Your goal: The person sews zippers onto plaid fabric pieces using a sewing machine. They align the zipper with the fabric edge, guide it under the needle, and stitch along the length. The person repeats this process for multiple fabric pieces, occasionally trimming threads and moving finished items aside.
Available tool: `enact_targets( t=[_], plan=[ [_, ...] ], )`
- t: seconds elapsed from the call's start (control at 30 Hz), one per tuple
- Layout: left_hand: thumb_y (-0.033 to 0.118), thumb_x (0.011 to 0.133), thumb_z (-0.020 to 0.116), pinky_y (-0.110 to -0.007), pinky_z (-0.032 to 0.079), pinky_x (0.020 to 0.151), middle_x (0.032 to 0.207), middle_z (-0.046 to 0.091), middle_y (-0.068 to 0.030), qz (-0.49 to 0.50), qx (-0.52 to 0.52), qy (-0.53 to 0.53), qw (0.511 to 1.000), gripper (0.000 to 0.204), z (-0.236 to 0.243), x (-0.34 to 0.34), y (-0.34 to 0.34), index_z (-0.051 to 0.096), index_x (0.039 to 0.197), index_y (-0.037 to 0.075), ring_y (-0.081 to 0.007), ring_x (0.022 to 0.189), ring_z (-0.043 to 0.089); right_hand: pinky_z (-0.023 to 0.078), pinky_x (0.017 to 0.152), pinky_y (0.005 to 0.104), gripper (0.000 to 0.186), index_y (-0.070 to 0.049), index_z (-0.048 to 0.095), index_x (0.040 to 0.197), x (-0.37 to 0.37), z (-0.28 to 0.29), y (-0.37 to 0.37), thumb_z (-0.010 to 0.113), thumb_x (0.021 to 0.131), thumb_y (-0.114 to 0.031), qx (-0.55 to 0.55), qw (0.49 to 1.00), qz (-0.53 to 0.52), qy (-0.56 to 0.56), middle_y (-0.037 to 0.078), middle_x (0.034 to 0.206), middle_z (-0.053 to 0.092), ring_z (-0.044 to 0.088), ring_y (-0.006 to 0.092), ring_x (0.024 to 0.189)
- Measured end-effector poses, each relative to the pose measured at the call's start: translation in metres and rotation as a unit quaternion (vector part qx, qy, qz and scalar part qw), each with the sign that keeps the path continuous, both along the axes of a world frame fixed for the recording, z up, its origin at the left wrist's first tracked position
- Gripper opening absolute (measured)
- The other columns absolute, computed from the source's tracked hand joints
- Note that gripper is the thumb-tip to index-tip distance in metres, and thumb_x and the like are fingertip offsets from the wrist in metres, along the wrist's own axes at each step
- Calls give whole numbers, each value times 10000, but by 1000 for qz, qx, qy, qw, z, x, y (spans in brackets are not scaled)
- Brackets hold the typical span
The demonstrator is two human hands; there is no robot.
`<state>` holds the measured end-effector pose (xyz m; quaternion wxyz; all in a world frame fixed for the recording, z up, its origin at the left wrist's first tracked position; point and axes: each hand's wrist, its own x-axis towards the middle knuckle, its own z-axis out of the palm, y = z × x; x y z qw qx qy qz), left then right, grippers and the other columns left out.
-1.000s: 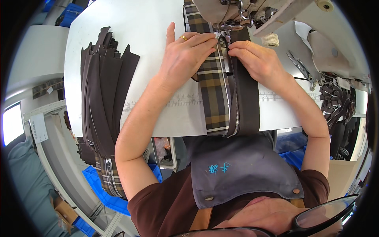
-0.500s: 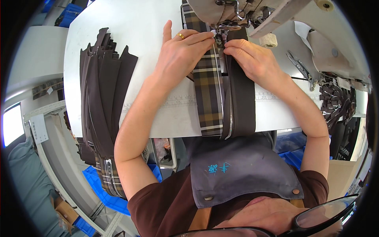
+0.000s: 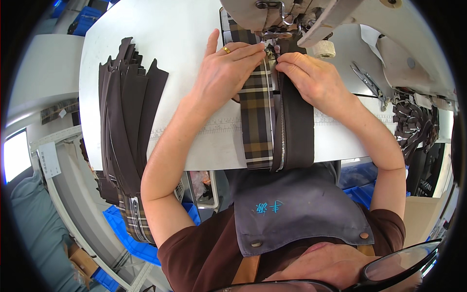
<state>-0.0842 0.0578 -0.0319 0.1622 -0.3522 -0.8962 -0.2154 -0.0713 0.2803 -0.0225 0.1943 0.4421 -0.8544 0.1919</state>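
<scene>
At the top centre of the frame we see both hands pressed down on a long strip of fabric that runs from the sewing machine [image 3: 311, 19] toward the lower middle of the picture. The left hand [image 3: 224, 73], wearing a gold ring [image 3: 226, 49], lies flat on the plaid fabric strip [image 3: 255, 117], its fingers stretched out and close together, the fingertips right at the machine's presser foot [image 3: 270, 38]. The right hand [image 3: 311, 78] rests on the dark brown fabric strip [image 3: 297, 131], its fingers curled and pinching the cloth just beside the foot. Between the two strips runs a metal zipper [image 3: 281, 126], lying straight down the middle and hanging with them over the near edge of the white surface [image 3: 194, 146]. A printed ruler band [image 3: 221, 127] crosses the surface under the left forearm.

At the left of the frame a stack of dark brown fabric pieces [image 3: 124, 112] lies on the surface and drapes over its edge. At the right, a pair of snips [image 3: 367, 82] lies on the surface, and beyond it a heap of dark zipper pieces [image 3: 413, 124] sits near the rim of the picture.
</scene>
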Motion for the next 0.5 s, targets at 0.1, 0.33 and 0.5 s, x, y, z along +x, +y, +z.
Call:
enact_targets(
  t=[0.1,0.33,0.5],
  plan=[
    [137,848,620,-513,228,1082,1117,662,27,-1,15,-5,1000,202,-3,1,2,700,1034,136,-165,1038,604,537,653,320,214,-5,604,944,1,2,1,609,734,-46,0,1000,0,2,74,988,593,623,221,845],
    [123,842,622,-512,243,1072,1118,644,33,1,-5,5,1000,198,-3,2,3,693,1027,129,-175,997,595,538,658,323,219,1,601,958,2,-1,1,607,742,-40,-13,1000,2,-10,80,991,591,624,237,837],
    [125,812,651,-517,252,1054,1087,633,38,2,-12,31,999,214,-3,4,5,681,1024,121,-182,946,591,532,672,319,242,-16,610,963,4,-9,-1,663,730,-55,-122,989,-46,-75,79,1009,603,623,242,848]
  ],
)
